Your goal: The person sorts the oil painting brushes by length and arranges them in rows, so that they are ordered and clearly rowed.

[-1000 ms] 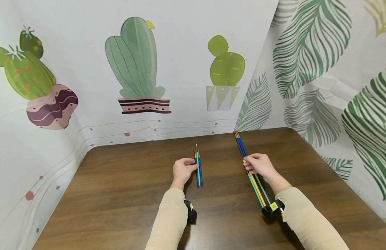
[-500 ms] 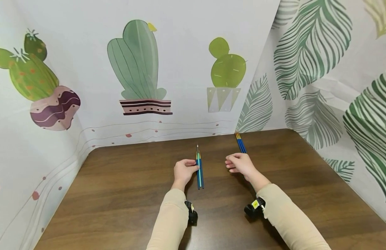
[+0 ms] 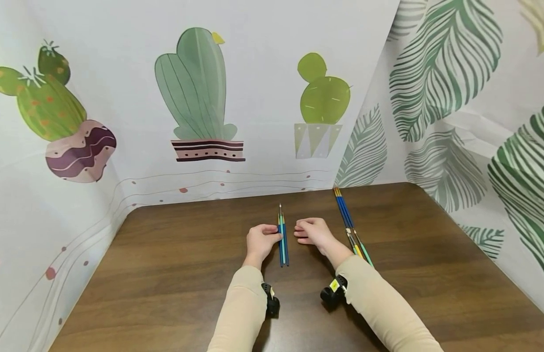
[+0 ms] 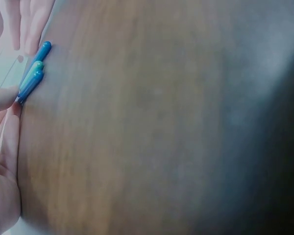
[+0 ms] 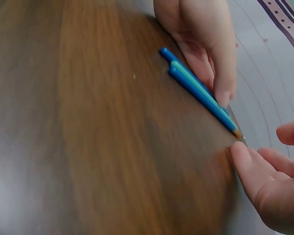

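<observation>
Three slim paintbrushes (image 3: 286, 247), two blue and one light green on top, lie close together near the middle of the table, bristles pointing to the wall. My left hand (image 3: 260, 242) holds them from the left, thumb tip over the handles; the rounded handle ends (image 4: 36, 73) show in the left wrist view. Just right of them is my right hand (image 3: 315, 232), apart from the brushes, its fingers loosely bent. In the right wrist view that right hand (image 5: 272, 181) has a gap between thumb and fingers and nothing in it.
To the right lie blue paintbrushes (image 3: 345, 211) reaching back to the wall. In line with them, nearer me, are green and yellow paintbrushes (image 3: 357, 250), partly hidden by my right sleeve (image 3: 382, 303). The wooden table (image 3: 188, 254) meets a printed wall cloth (image 3: 263, 98).
My right hand has moved left, from the brushes on the right to beside the middle bundle, uncovering the right-hand brushes. The left hand has stayed on its bundle.
</observation>
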The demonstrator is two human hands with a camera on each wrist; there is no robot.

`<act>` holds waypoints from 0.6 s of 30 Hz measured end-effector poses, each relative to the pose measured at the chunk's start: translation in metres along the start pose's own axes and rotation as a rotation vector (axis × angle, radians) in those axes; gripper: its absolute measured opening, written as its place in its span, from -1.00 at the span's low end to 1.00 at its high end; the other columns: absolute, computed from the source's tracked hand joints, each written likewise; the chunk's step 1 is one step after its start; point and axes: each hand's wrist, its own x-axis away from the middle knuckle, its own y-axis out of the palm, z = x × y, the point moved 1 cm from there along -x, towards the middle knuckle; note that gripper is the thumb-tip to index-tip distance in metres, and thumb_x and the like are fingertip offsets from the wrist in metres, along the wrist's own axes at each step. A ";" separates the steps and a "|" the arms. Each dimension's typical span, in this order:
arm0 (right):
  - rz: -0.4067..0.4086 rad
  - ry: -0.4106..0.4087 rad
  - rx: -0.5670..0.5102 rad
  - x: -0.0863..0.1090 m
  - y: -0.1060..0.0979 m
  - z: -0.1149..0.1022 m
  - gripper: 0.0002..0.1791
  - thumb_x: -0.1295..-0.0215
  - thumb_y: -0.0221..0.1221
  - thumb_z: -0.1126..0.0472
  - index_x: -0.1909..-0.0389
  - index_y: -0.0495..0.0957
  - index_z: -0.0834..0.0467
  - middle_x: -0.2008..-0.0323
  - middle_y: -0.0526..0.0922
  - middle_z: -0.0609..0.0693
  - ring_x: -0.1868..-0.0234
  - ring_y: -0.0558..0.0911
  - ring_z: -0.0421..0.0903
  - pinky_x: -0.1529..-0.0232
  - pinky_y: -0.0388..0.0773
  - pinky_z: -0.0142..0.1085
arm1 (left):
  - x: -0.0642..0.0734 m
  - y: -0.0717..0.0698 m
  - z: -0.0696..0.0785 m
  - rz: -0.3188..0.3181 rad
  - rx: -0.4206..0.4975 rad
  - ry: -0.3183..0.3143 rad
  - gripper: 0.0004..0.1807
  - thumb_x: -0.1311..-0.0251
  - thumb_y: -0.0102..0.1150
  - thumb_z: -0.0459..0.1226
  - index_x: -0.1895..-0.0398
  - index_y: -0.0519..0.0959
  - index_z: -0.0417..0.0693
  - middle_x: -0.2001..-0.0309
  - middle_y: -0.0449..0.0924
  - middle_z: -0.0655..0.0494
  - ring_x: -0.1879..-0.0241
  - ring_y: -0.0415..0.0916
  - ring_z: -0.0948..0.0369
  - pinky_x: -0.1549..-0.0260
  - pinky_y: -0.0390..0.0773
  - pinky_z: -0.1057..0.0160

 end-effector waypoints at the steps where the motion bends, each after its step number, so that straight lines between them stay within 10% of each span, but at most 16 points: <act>1: 0.000 0.005 -0.014 -0.001 0.003 0.000 -0.57 -0.38 -0.03 0.24 -0.16 0.38 0.43 -0.05 0.55 0.37 0.09 0.68 0.04 0.16 0.66 -0.21 | 0.000 0.000 0.000 -0.001 -0.002 0.001 -0.72 0.03 0.41 -0.31 0.20 0.68 -0.18 0.23 0.73 -0.02 0.19 0.66 0.12 0.11 0.60 0.16; 18: 0.023 0.019 -0.043 -0.019 0.026 -0.002 -0.63 -0.35 0.03 0.31 -0.09 0.44 0.44 0.14 0.65 0.25 0.37 0.66 -0.19 0.28 0.66 -0.32 | 0.001 -0.002 0.001 -0.037 0.070 0.000 -0.73 0.02 0.38 -0.37 0.19 0.66 -0.24 0.21 0.71 -0.11 0.17 0.69 0.07 0.12 0.63 0.16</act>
